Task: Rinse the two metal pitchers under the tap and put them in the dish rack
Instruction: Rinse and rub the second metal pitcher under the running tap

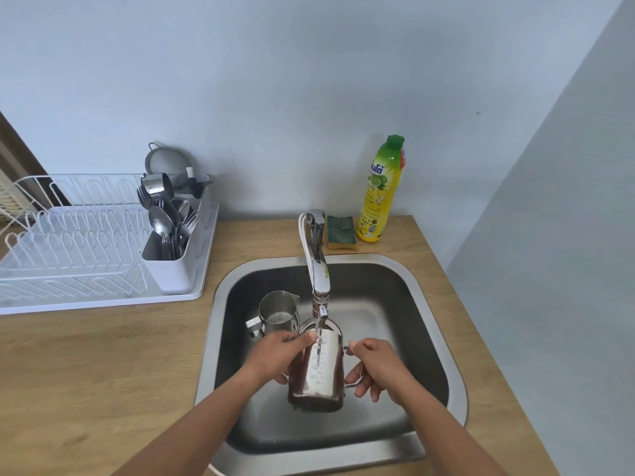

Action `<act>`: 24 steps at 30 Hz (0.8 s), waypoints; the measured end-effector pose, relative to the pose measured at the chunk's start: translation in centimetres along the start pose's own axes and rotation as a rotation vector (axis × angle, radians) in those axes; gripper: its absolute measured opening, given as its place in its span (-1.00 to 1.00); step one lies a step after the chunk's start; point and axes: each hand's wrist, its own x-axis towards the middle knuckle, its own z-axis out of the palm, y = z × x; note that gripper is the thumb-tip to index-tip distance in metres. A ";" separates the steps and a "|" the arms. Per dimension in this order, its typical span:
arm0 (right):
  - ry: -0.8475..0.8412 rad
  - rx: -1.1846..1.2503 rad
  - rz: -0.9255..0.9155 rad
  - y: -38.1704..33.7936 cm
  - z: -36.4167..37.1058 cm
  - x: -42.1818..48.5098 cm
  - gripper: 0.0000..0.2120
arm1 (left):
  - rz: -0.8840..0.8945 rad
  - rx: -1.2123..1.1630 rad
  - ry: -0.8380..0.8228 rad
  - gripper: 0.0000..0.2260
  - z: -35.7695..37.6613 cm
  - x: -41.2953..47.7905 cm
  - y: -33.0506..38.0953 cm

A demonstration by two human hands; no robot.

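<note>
- Sink [385, 324]: the site of the step in hand, judged to be the rinse of the first of the two pitchers. Both pitchers are inside the basin and neither has reached the rack.
- Dish rack [68, 242]: stands on the counter to the left of the sink, well apart from both hands. Its white wire rows are the destination. The next move would call for lifting the rinsed vessel clear of the tap, tipping out any water, and carrying it left over the sink rim.
- Tap [318, 269]: running, with its spout directly above the held vessel.
- Held pitcher [318, 372]: raised off the basin floor and tilted, mouth away from the person and base toward the camera.
- Second pitcher [278, 312]: upright on the basin floor, just behind the left hand and untouched.
- Left hand [275, 355]: closed around the left wall of the held pitcher, thumb lying near the rim.
- Right hand [374, 365]: fingers curled round the handle [351, 384], steadying the tilt.
- Water stream [319, 341]: thin, meeting the held pitcher near its rim. It appears to run down the outer wall, though glare makes this uncertain.
</note>
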 end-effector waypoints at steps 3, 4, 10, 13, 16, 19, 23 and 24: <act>-0.008 -0.040 0.060 0.1 0.1 0.1 -0.71 | -0.091 -0.019 -0.043 -0.47 0.2 -0.1 0.4; -0.006 -0.048 0.080 0.1 0.2 0.1 -0.69 | -0.119 -0.039 -0.057 -0.46 0.3 -0.1 0.5; -0.018 -0.049 0.169 -0.1 0.4 0.3 -0.64 | -0.236 -0.084 -0.113 -0.44 0.5 0.5 0.5; -0.026 -0.061 0.191 0.0 0.8 0.4 -0.64 | -0.258 -0.031 -0.117 -0.44 0.6 0.7 0.3; -0.036 -0.058 0.188 0.1 0.9 0.1 -0.65 | -0.231 -0.048 -0.159 -0.44 0.3 0.9 -0.1; -0.045 -0.051 0.168 0.0 0.6 -0.2 -0.66 | -0.134 -0.114 -0.242 -0.55 0.0 0.9 -0.5; 0.010 -0.062 0.101 -0.2 -0.5 -0.3 -0.70 | -0.073 -0.311 -0.318 -0.61 0.3 1.4 -1.4; 0.033 -0.087 0.082 -0.4 -0.8 -0.3 -0.71 | -0.073 -0.369 -0.330 -0.54 0.5 1.4 -1.4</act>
